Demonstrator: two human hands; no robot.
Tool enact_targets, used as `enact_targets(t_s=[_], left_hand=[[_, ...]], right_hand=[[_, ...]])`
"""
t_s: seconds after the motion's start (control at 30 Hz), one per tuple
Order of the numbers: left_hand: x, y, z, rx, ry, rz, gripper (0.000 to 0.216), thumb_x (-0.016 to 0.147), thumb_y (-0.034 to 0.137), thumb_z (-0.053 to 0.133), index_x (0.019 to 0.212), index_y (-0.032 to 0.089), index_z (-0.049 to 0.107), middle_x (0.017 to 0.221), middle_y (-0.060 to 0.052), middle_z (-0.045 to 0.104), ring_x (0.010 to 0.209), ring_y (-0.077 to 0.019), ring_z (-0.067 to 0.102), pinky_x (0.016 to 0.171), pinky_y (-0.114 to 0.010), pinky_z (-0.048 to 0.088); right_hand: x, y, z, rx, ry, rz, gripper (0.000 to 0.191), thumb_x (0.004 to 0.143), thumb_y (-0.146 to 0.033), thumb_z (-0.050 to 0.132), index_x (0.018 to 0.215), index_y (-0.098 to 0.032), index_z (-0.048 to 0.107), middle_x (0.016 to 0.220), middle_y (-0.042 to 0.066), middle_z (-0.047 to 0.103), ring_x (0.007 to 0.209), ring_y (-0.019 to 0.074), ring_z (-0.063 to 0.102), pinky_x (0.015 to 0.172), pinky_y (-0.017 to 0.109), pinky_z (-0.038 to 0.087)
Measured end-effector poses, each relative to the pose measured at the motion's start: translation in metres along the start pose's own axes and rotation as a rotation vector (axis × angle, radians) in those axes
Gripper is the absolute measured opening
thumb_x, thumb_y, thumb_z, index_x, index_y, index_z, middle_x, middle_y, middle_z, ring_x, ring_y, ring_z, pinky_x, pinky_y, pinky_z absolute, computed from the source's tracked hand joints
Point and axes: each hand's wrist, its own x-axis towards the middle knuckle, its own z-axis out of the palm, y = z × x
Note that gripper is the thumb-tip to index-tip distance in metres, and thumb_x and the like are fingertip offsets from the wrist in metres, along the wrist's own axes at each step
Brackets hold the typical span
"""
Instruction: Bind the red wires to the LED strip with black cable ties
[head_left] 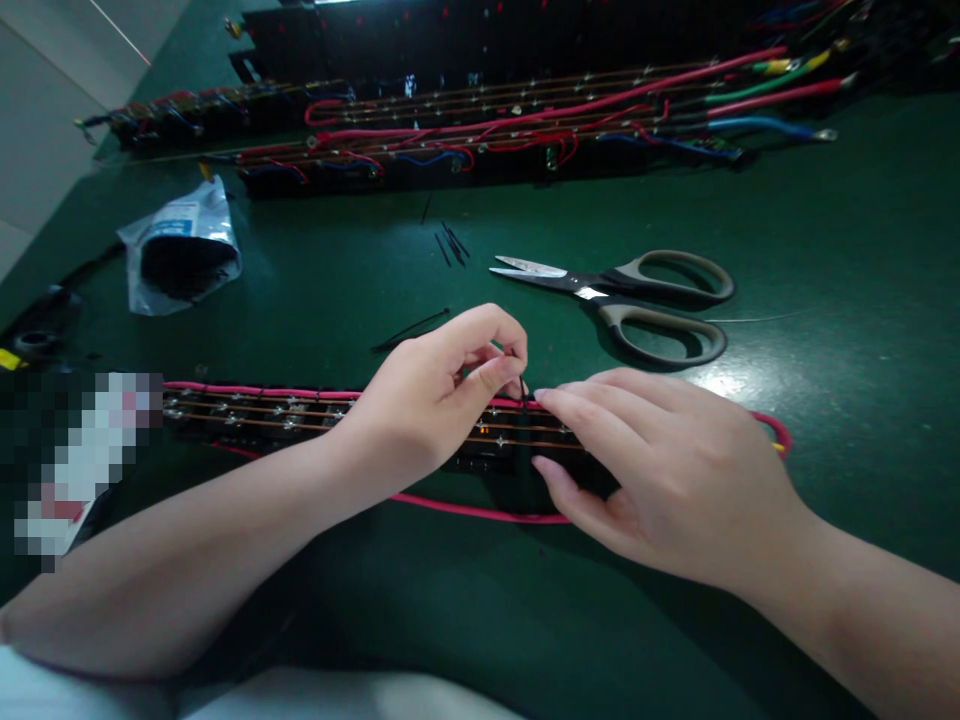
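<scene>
My left hand [435, 400] is closed in a pinch on the free end of a thin black cable tie [523, 385]. That tie loops around a long black bar [487, 452] with copper-coloured strips and a red wire [262, 388] along its far edge. My right hand [667, 470] grips the bar just right of the tie, fingers at the far edge and thumb at the near side. Slack red wire [480, 512] hangs in a loop on the near side. Behind my left hand lies a loose cable tie [409, 330].
Open-bladed scissors [589, 292] lie beyond my right hand. Several black offcuts [454, 245] are left of them. A plastic bag [139, 285] of black ties stands at the left. More wired bars [420, 150] line the back of the green table [862, 300].
</scene>
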Motion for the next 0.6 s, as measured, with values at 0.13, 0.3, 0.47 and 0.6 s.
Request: enact_targets(t_s=[0.13, 0.3, 0.47, 0.6], left_hand=[[0.0, 0.0011, 0.0003, 0.119, -0.01, 0.058, 0.007, 0.093, 0.025, 0.058, 0.093, 0.022, 0.064, 0.087, 0.001, 0.065, 0.078, -0.0127, 0.062, 0.066, -0.022, 0.05], [0.0009, 0.0037, -0.0002, 0.169, -0.065, 0.078, 0.006, 0.088, 0.02, 0.062, 0.087, 0.021, 0.068, 0.083, 0.003, 0.067, 0.072, -0.0111, 0.057, 0.063, -0.021, 0.046], [0.0015, 0.0044, -0.0013, 0.156, -0.032, 0.048, 0.01, 0.09, 0.02, 0.06, 0.085, 0.021, 0.069, 0.083, 0.002, 0.067, 0.074, -0.012, 0.057, 0.06, -0.022, 0.044], [0.0011, 0.0031, -0.0011, 0.154, -0.035, 0.047, 0.01, 0.091, 0.019, 0.059, 0.086, 0.021, 0.067, 0.082, 0.002, 0.066, 0.075, -0.0123, 0.058, 0.06, -0.022, 0.043]], right_hand=[[0.0001, 0.0, -0.0007, -0.016, 0.001, 0.004, 0.022, 0.089, -0.026, 0.057, 0.1, -0.011, 0.068, 0.089, 0.011, 0.075, 0.078, 0.0245, 0.067, 0.064, 0.037, 0.049], [0.0007, 0.0005, -0.0018, -0.017, -0.01, -0.008, 0.021, 0.09, -0.027, 0.057, 0.098, -0.011, 0.068, 0.088, 0.011, 0.075, 0.077, 0.0242, 0.067, 0.062, 0.036, 0.048], [0.0004, 0.0001, -0.0009, -0.006, -0.008, -0.008, 0.022, 0.09, -0.025, 0.057, 0.1, -0.01, 0.068, 0.088, 0.011, 0.074, 0.076, 0.024, 0.067, 0.061, 0.036, 0.048], [0.0002, -0.0001, -0.0001, -0.007, -0.013, 0.004, 0.022, 0.09, -0.025, 0.055, 0.1, -0.011, 0.068, 0.089, 0.011, 0.075, 0.077, 0.0239, 0.067, 0.062, 0.037, 0.049]])
